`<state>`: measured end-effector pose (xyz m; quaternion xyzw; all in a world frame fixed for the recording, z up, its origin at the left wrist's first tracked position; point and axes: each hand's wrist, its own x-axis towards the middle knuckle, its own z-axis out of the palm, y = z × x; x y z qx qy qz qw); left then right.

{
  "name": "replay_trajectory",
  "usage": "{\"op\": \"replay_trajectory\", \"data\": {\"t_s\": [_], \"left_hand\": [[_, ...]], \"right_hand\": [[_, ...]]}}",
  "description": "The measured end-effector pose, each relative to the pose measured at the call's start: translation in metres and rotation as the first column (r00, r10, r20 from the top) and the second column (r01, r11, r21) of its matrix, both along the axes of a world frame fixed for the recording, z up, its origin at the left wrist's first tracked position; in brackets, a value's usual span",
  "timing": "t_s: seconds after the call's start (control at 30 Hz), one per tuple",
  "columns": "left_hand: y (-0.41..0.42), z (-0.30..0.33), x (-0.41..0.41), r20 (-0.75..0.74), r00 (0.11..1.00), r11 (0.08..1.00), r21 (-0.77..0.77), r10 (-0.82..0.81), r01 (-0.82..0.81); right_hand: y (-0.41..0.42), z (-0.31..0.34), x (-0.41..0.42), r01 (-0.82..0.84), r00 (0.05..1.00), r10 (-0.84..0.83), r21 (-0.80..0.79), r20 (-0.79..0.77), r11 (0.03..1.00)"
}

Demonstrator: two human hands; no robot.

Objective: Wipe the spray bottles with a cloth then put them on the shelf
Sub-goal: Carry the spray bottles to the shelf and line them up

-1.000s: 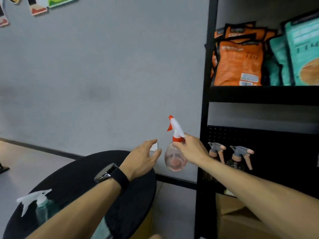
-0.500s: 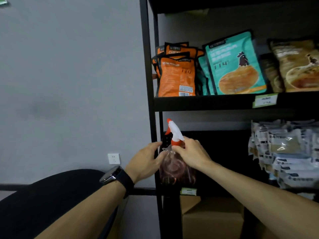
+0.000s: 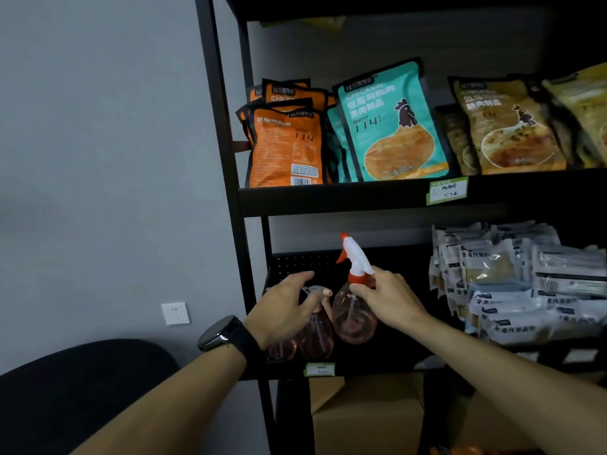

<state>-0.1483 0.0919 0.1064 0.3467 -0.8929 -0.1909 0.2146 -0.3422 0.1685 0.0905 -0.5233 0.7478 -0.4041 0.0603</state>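
Two hands at shelf (image 3: 361, 198), right hand (image 3: 387, 298) gripping spray bottle (image 3: 353, 315) neck, left hand (image 3: 285, 310) loosely spread beside it

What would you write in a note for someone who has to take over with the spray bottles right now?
Right hand: pinches the neck of the orange-and-white spray bottle, held upright at the middle shelf; whether it stands on the shelf yet cannot be told.
Left hand: open, fingers spread in front of the grey-headed spray bottles already on that shelf, to the left of the held one.
Done: at least two bottles shelved.
Left: set this bottle down beside them and let go. No cloth shows in this view, nor any bottle waiting to be wiped.
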Motion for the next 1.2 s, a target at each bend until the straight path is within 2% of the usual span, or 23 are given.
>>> {"op": "replay_trajectory", "data": {"t_s": [0.33, 0.73, 1.2], "left_hand": [[-0.027, -0.011, -0.028, 0.015, 1.0, 1.0, -0.014, -0.01, 0.01], [-0.054, -0.024, -0.048, 0.048, 0.999, 1.0, 0.021, -0.017, 0.016], [-0.062, -0.031, -0.051, 0.033, 0.999, 0.998, 0.059, -0.02, 0.018]], "right_hand": [[-0.021, -0.024, -0.036, 0.091, 0.995, -0.091, 0.02, 0.026, 0.996], [-0.061, -0.086, -0.041, 0.144, 0.985, -0.153, 0.109, 0.078, 0.984], [-0.075, -0.098, -0.028, 0.169, 0.985, -0.163, 0.158, -0.05, 0.973]]}}
